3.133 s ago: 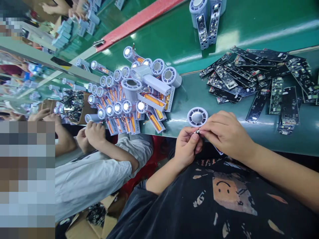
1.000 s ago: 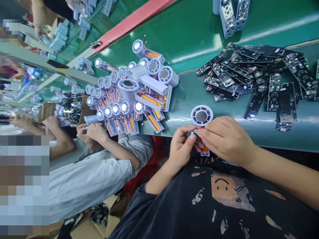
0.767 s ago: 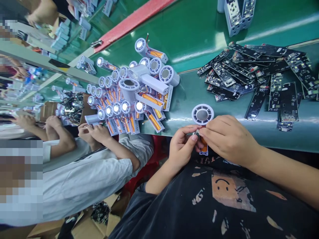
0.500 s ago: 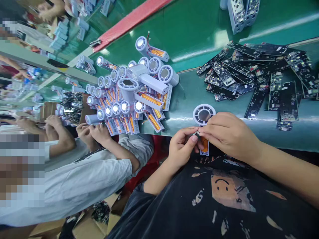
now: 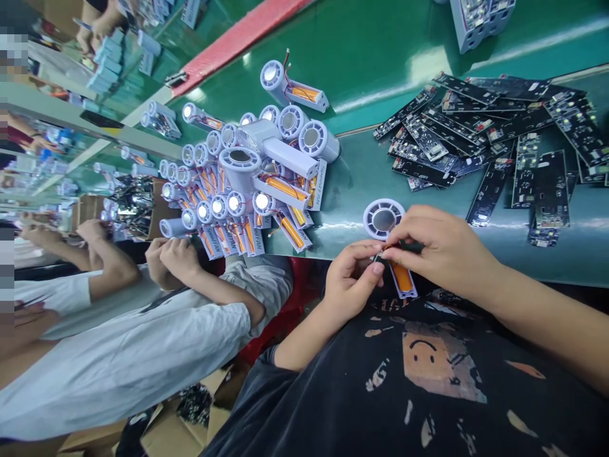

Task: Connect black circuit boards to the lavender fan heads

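A lilac handheld fan body [image 5: 384,219] with a round grille lies in front of me at the table edge. Its narrow handle holds an orange battery [image 5: 402,278] and points toward my shirt. My left hand [image 5: 351,277] is closed, thumb and forefinger pinching a small whitish plug [image 5: 379,256] beside the handle. Over the handle, my right hand [image 5: 435,251] is closed in a pinch. A short dark strip [image 5: 412,246] shows between its thumb and fingers; its kind is unclear. The fingertips of both hands nearly meet at the plug, and they partly hide the fan's wires.
A pile of black circuit boards [image 5: 476,127] lies to the right. Many fan bodies with orange batteries [image 5: 285,190] are crowded at left. More fan housings [image 5: 480,25] stand at the back. A red strip [image 5: 238,47] crosses the table. A co-worker's hands [image 5: 174,257] work at far left.
The handle's end has swung right, baring more of the battery. A dark strip now shows in my right hand. My fingers remain together near the plug.
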{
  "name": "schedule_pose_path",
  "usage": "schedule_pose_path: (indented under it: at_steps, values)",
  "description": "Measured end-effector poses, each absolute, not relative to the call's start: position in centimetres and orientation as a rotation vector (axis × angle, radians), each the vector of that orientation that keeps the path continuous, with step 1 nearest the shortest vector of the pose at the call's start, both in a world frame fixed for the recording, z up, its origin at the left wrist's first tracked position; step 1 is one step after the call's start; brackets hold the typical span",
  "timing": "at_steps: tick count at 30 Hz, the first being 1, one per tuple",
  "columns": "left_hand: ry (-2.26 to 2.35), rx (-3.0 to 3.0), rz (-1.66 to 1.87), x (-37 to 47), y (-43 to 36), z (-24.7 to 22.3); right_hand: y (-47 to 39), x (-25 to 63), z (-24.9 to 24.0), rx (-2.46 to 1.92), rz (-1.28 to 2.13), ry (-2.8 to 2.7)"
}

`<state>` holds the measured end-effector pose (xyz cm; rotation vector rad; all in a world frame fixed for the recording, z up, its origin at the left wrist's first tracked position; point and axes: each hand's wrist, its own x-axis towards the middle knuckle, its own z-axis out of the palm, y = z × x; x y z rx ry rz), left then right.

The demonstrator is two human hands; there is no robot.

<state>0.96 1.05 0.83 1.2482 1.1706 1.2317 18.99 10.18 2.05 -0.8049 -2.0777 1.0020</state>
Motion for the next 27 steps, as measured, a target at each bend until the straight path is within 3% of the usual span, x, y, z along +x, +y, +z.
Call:
schedule_pose_path:
  at_steps: [3,8,11,14,19,21,27]
  values:
    - [1.185,1.251,1.166,0.6,0.8,1.1,9.7,19.7,2.6,-0.839,1.039,-1.978]
    - [0.98,1.429,1.022,1.1,-1.0,1.4,7.7,20.0,3.5,-0.928,1.535,-2.316]
    - [0.908,1.45,0.971,1.2,-1.5,1.6,7.1,19.7,3.2,-1.093,1.604,-2.308]
    - [1.054,1.396,1.045,0.4,-0.8,1.2,7.2,19.7,2.7,-1.139,1.78,-2.061]
    - [1.268,1.55,1.166,-0.4,1.3,-0.6,6.6,19.7,2.0,-0.946,2.433,-1.172]
    - [1.247,1.762,1.131,0.0,2.0,-1.0,6.1,19.7,1.7,-0.906,2.474,-0.946]
    - [1.21,1.962,1.017,1.0,3.4,-1.0,6.1,19.7,1.7,-0.939,2.421,-1.133]
